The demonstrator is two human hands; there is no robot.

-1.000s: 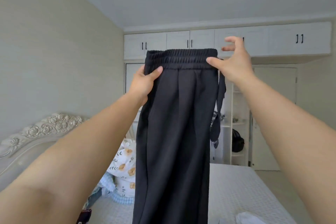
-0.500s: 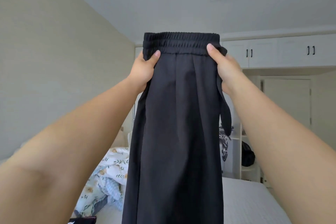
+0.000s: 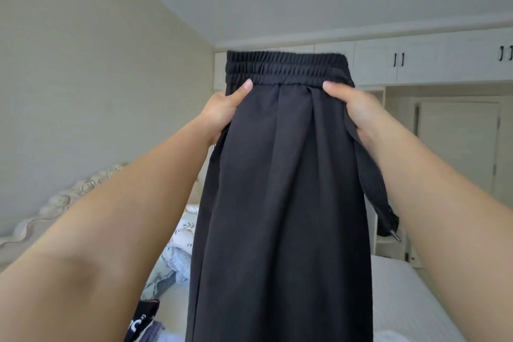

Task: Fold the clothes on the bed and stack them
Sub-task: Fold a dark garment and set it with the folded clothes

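A: Closest to the camera, what fills the view?

B: Two bare forearms reaching forward and up, one from each lower corner. Between them hang the black trousers (image 3: 280,203), held up in the air above the bed (image 3: 399,294) and falling past the bottom edge of the frame.

A: And the grip?

B: The left hand (image 3: 222,114) is clamped on the left side of the trousers just under the elastic waistband (image 3: 283,66), thumb pressed on the front of the cloth, the other fingers hidden behind it. The right hand (image 3: 358,111) is closed the same way on the right side, thumb on the front just below the waistband. The waistband is stretched level between them.

A: Anything loose on the garment?

B: A black drawstring (image 3: 374,189) hangs from under the right hand, along the inside of the right forearm, ending in a small metal tip.

A: Lower down?

B: At the bottom left lies a dark garment with white lettering (image 3: 141,319), partly cut off by the frame. Beyond it, a floral quilt (image 3: 172,255) is bunched near the carved headboard (image 3: 63,203).

A: And farthest off?

B: White upper cabinets (image 3: 416,61) with black handles run along the far wall, above a closed pale door (image 3: 458,147).
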